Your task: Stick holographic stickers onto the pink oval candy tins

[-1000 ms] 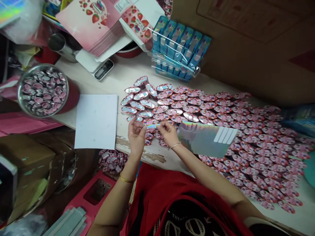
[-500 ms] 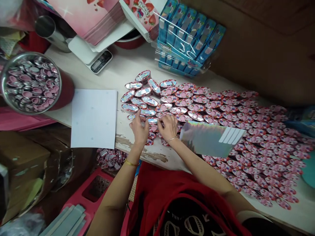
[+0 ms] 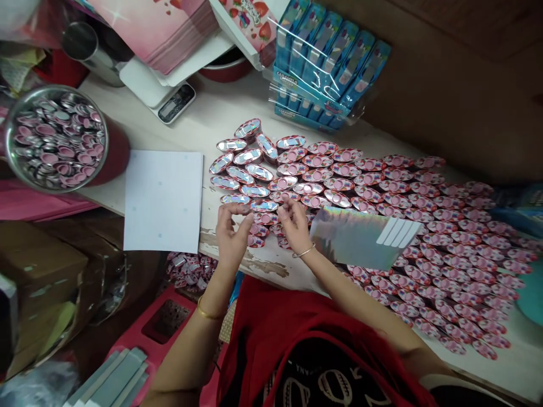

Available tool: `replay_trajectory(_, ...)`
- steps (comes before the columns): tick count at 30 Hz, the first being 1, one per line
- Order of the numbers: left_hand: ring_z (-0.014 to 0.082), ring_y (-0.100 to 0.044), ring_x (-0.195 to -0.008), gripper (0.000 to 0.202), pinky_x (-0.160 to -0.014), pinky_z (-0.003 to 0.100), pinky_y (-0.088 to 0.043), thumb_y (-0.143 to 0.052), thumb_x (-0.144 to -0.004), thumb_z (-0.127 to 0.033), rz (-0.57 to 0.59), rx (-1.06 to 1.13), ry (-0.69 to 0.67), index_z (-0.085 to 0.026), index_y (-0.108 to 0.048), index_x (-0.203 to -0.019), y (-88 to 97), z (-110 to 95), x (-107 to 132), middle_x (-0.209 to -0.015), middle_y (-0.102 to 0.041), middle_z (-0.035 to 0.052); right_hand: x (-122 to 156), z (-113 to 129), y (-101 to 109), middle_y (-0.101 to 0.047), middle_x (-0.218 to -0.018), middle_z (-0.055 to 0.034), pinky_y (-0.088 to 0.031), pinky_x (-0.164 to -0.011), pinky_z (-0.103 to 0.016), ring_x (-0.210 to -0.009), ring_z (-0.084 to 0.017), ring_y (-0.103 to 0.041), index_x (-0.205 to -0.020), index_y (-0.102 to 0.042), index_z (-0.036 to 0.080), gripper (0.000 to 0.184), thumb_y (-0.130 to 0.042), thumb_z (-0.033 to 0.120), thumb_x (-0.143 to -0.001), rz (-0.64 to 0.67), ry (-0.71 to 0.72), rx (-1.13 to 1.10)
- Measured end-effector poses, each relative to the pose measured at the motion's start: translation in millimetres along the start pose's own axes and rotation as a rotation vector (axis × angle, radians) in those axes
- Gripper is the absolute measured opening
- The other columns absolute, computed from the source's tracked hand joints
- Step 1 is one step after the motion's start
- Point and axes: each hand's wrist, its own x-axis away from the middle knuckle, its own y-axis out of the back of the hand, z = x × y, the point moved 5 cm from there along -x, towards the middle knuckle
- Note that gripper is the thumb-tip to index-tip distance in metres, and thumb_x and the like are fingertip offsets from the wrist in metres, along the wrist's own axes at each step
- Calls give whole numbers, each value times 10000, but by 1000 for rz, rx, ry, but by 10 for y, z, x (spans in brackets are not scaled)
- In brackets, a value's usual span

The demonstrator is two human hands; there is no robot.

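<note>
My left hand (image 3: 232, 236) is over the near left end of the rows, its thumb and forefinger apart in a curve with nothing visible between them. Across a small gap my right hand (image 3: 296, 227) hovers by the same rows, fingers parted. Between them lies a small oval strawberry-printed pack (image 3: 266, 219). Just beyond the fingertips is a pack with a shiny silver top (image 3: 263, 206), one of several such at the left end. Packs farther right carry a pink oval piece (image 3: 399, 202) on top. A shiny silver sheet with white strips (image 3: 348, 240) rests on packs beside my right wrist.
A metal pot (image 3: 116, 147) full of pink and silver oval pieces stands at the left, beside a white sheet stack (image 3: 163, 200). Behind are a digital scale (image 3: 176, 104) bearing pink printed card and blue boxes in clear wrap (image 3: 326, 62). A pink stool (image 3: 139, 333) stands below.
My hands have moved apart and slightly toward me. The left thumb and forefinger have opened wider, and the right fingers have lifted off the packs. The packs between the hands show more.
</note>
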Motion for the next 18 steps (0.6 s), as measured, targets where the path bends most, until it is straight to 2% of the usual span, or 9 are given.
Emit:
replay_trajectory(3,118,-539,-714,172,-659,237,-438,-698,-763,-312,70,213,224,-193,-576,-791,-46,74,151,-832,-546,-1,111,-98,-119,-566,-769,-18,-415,-644,-281,-684,-149,-473,-884,-603,200,397,-526,589,-865,137,-151,-207)
replay_trajectory(6,99,-491,-618,190,-570,218,-403,-710,-737,-324,29,235,342,-191,-577,-764,-108,285,206,-751,-518,-22,157,-166,-169,-488,-644,20,-364,-588,-270,-599,-131,-410,-728,-532,212,368,-528,546,-882,159,-162,-203)
replay_trajectory(8,108,-500,-656,175,-607,230,-421,-705,-732,-319,-10,146,307,-188,-591,-745,-136,418,182,-772,-521,-15,147,-159,-129,-522,-675,6,-367,-651,-287,-648,-146,-443,-718,-528,212,329,-520,481,-908,102,-74,-45)
replay_trajectory(11,151,-536,-824,137,-789,287,-455,-689,-739,-290,-54,-63,144,-190,-602,-706,-166,516,126,-848,-541,9,126,-115,-89,-599,-775,-35,-345,-769,-329,-795,-191,-495,-741,-560,209,271,-504,389,-936,64,61,284)
replay_trajectory(13,178,-534,-905,116,-878,330,-439,-674,-754,-274,-63,-188,67,-198,-602,-702,-190,540,110,-886,-552,24,123,-109,-95,-626,-825,-57,-324,-798,-349,-856,-217,-501,-769,-582,210,250,-485,354,-949,77,99,448)
replay_trajectory(18,238,-524,-996,63,-931,403,-397,-657,-778,-242,-33,-430,23,-211,-611,-747,-267,585,122,-958,-564,61,139,-165,-156,-647,-904,-94,-308,-831,-374,-946,-255,-504,-862,-620,208,221,-453,314,-961,133,138,615)
